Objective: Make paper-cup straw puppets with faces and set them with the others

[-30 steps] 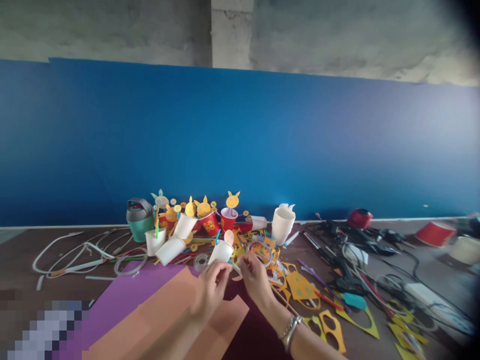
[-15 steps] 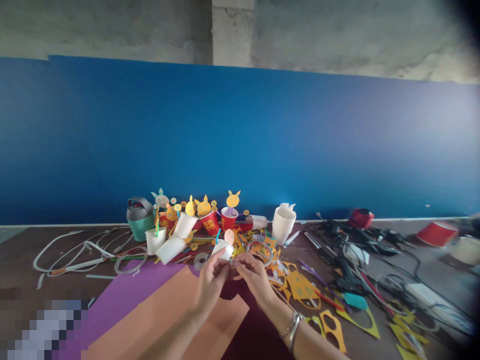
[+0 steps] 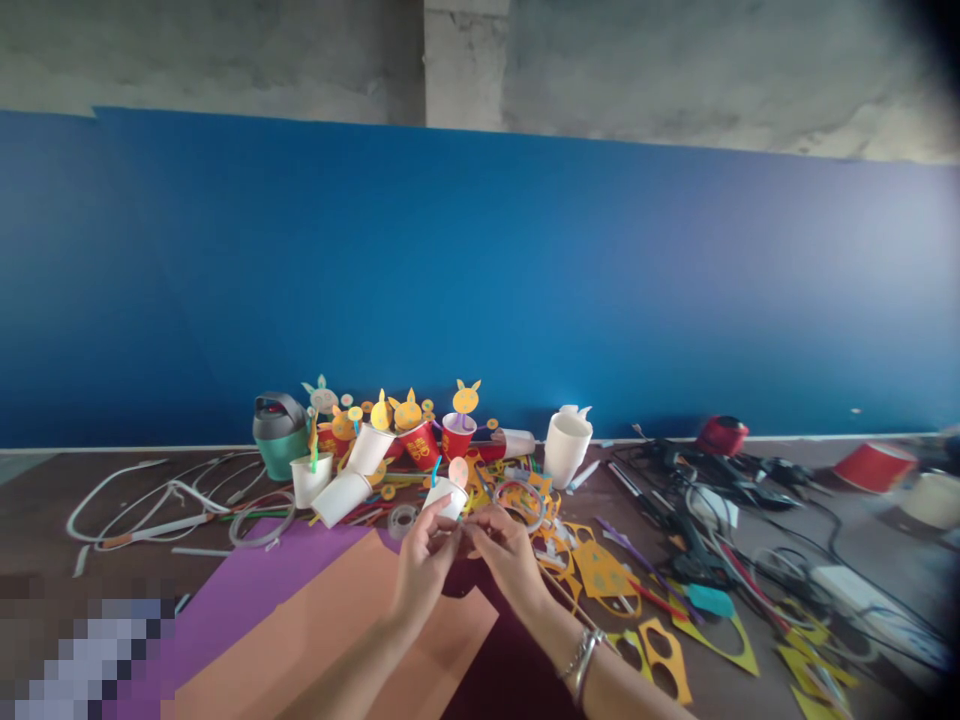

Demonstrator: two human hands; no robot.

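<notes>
Left hand and right hand drawn together at the fingertips; item pinched, if any, cannot be told. White cup with pink disc immediately beyond, right of tape roll.

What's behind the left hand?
A white paper cup, with a blue strip and pale pink disc at its top. The left hand hides some of its lower part.
</notes>
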